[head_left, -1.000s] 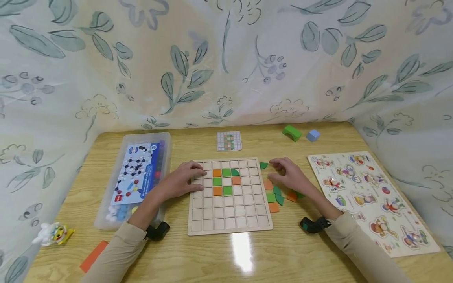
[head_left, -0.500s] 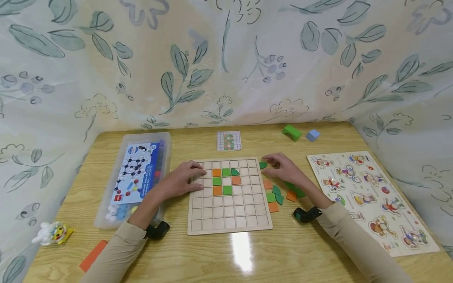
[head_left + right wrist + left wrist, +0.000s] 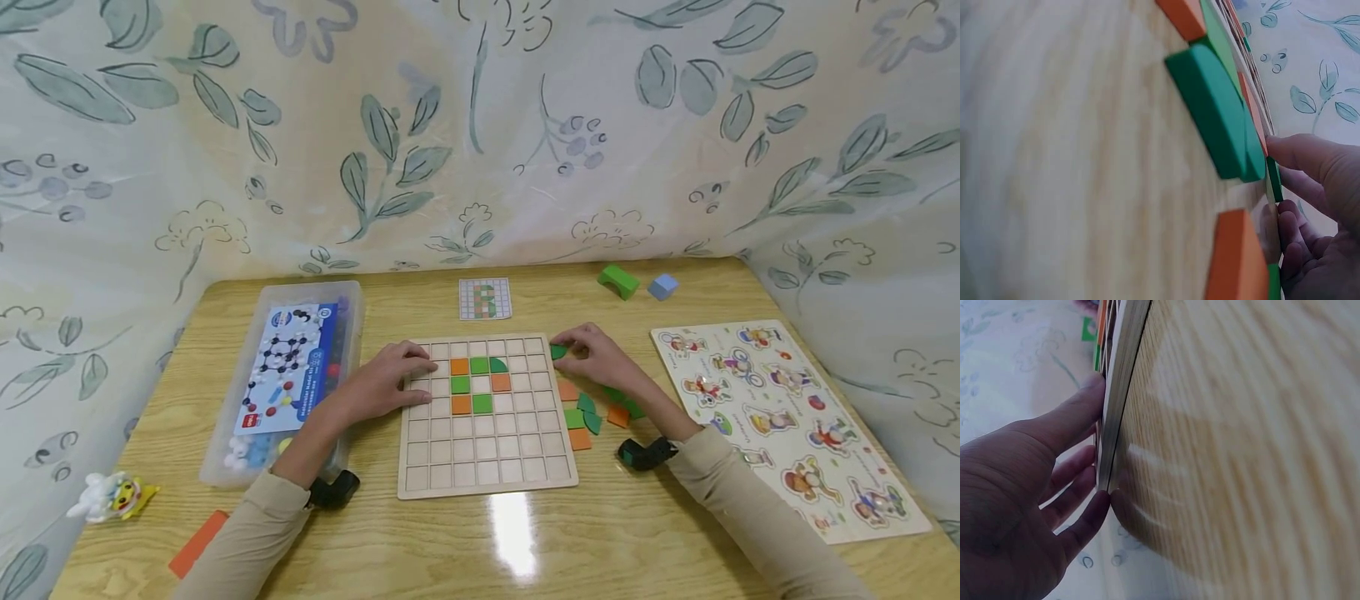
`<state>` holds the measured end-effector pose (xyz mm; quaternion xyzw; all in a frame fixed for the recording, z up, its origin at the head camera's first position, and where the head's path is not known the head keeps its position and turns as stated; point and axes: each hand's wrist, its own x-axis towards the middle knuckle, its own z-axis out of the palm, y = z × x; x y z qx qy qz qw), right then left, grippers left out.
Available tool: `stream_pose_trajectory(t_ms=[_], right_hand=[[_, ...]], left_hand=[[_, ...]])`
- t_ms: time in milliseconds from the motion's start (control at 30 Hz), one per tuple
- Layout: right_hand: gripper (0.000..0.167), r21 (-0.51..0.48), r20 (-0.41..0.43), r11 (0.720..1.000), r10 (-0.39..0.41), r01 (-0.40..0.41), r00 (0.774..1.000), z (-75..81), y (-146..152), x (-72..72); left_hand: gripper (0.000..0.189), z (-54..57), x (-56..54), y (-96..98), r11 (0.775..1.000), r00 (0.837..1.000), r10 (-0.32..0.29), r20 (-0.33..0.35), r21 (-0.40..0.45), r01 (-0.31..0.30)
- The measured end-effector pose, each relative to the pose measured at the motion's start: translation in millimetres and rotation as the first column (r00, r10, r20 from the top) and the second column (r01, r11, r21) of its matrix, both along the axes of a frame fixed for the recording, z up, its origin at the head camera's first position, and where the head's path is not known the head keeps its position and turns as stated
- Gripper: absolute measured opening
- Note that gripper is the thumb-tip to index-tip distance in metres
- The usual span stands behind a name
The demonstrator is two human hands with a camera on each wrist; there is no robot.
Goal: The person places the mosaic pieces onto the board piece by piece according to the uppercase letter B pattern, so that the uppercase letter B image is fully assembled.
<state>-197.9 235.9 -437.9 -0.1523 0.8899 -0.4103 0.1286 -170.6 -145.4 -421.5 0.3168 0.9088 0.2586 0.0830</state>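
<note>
My left hand (image 3: 381,382) rests at the left edge of a square wooden grid board (image 3: 487,449), fingers loosely bent; in the left wrist view its thumb and fingertips touch the rim. Orange and green square tiles and a dark green quarter-circle tile (image 3: 497,365) form a small ring in the board's upper half. Off the board's right edge, my right hand (image 3: 597,357) pinches another dark green quarter-circle (image 3: 558,352) between thumb and fingers. Just below that hand lies a loose group of orange tiles (image 3: 580,439), green squares (image 3: 573,418) and quarter-circles (image 3: 592,422).
Behind the board lies a small pattern card (image 3: 485,299). A clear plastic box (image 3: 347,333) stands left, a picture puzzle board (image 3: 750,400) right. Green arch (image 3: 618,282) and blue cube (image 3: 663,287) blocks sit behind. An orange block (image 3: 198,543) and toy figure (image 3: 112,497) are front left.
My right hand has moved left to the separate dark green quarter-circle, and its fingers have closed on it. The left hand and the board have stayed in place.
</note>
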Motion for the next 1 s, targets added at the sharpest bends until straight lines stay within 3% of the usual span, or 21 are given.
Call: stream_pose_trajectory(t_ms=[300, 467, 600, 767, 1000], right_hand=[[0.029, 0.035, -0.096, 0.999, -0.001, 0.004, 0.995, -5.1, -3, 4.5], [0.028, -0.015, -0.137, 1.000, -0.009, 0.007, 0.991, 6.9, -19, 19.5], [0.028, -0.065, -0.155, 0.992, 0.093, -0.104, 0.984, 18.1, -44, 37.5], [0.029, -0.027, -0.154, 0.970, 0.234, -0.241, 0.960, 17.8, -68, 52.8], [0.027, 0.062, -0.215, 0.955, 0.297, -0.291, 0.930, 9.9, -79, 56.5]], left_hand=[[0.045, -2.7, 1.9, -1.5, 1.000, 1.000, -0.002, -0.007, 0.006, 0.002], [0.045, -3.3, 2.0, -1.7, 1.000, 1.000, -0.004, 0.000, -0.002, 0.004], [0.046, -1.9, 1.0, -1.1, 1.000, 1.000, 0.002, 0.003, -0.001, -0.002], [0.046, -0.6, -0.3, -0.8, 1.000, 1.000, 0.004, -0.002, -0.003, -0.004], [0.046, -2.7, -2.7, -0.8, 1.000, 1.000, 0.005, 0.000, -0.006, -0.005]])
